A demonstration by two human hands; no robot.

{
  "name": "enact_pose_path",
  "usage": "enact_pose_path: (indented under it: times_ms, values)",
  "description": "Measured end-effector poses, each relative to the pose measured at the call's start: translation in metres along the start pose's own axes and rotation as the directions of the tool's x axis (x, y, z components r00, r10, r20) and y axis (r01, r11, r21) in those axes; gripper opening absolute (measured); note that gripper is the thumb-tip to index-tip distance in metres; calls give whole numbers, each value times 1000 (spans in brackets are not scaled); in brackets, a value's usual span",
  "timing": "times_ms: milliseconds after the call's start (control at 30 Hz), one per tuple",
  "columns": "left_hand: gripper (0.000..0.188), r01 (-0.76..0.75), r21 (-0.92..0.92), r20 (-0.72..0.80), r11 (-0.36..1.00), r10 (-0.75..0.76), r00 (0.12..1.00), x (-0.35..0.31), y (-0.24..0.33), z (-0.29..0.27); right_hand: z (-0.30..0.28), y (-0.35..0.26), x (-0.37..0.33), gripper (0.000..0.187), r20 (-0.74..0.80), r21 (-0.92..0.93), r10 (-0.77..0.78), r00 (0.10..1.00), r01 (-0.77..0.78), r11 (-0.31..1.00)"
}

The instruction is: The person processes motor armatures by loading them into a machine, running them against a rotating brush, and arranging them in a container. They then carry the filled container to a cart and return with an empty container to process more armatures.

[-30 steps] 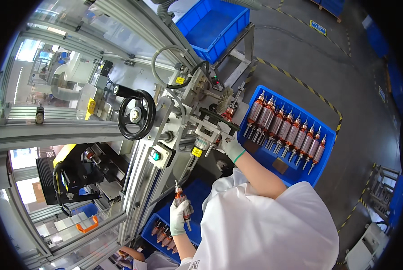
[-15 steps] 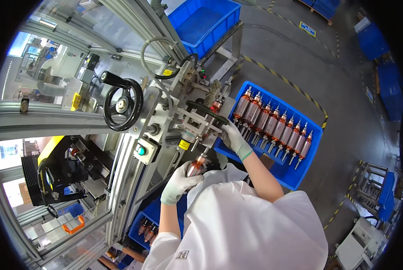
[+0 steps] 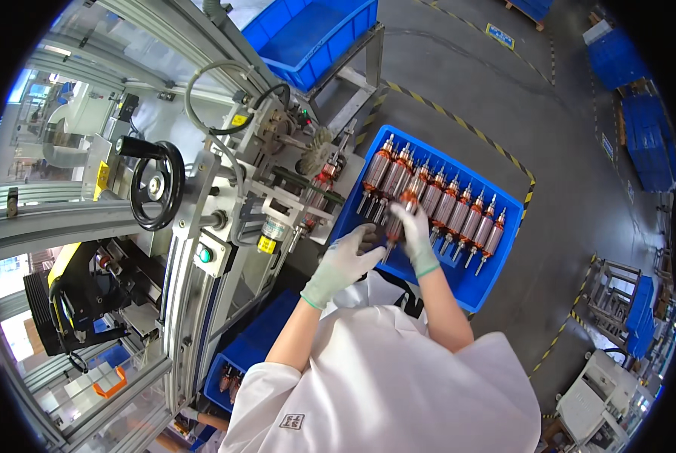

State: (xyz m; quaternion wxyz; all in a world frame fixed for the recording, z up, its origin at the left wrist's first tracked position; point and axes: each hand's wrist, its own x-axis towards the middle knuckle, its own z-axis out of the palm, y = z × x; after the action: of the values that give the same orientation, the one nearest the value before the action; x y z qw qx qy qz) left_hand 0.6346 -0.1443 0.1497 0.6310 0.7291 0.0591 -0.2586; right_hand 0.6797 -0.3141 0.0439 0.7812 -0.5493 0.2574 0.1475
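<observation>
My right hand [image 3: 416,230], in a pale glove, grips a motor armature [image 3: 410,198] with copper windings, tilted over the near-left part of a blue bin. Its shaft points down toward my left hand [image 3: 347,260], also gloved, whose fingers are apart and seem to hold nothing. Whether the left fingertips touch that shaft I cannot tell. Inside the blue bin [image 3: 450,291] several armatures [image 3: 468,225] lean in a row. Another armature [image 3: 323,185] sits in the machine fixture, left of the bin, beside a round brush [image 3: 319,151].
A black handwheel [image 3: 157,186] and a box with a green button [image 3: 205,255] are on the machine frame at left. A second blue bin [image 3: 308,45] stands on a metal stand at the back. Lower left, another blue bin [image 3: 251,340] holds armatures, near another person's arm [image 3: 210,417].
My right hand has left the fixture and moved over the bin, and now grips an armature. My left hand, which held an armature, has moved right and opened. The view has shifted.
</observation>
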Motion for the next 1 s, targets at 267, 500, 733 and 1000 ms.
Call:
enact_pose_path:
  times_ms: [267,500,733,1000]
  values:
    - [33,169,-200,-168,965,-204,964,-47,-40,-4,-20,10,70,37,-121,-33,-1,993,-3,999]
    - [37,234,-170,-347,957,-281,895,-66,-77,5,-24,15,51,55,-149,-218,-237,960,202,955]
    - [37,246,-88,-335,965,-261,905,-65,-82,10,-51,26,34,74,140,-506,-299,944,328,798]
    - [41,153,-2,-369,988,-143,918,-96,-95,-18,-52,15,42,66,132,-751,-440,888,380,541]
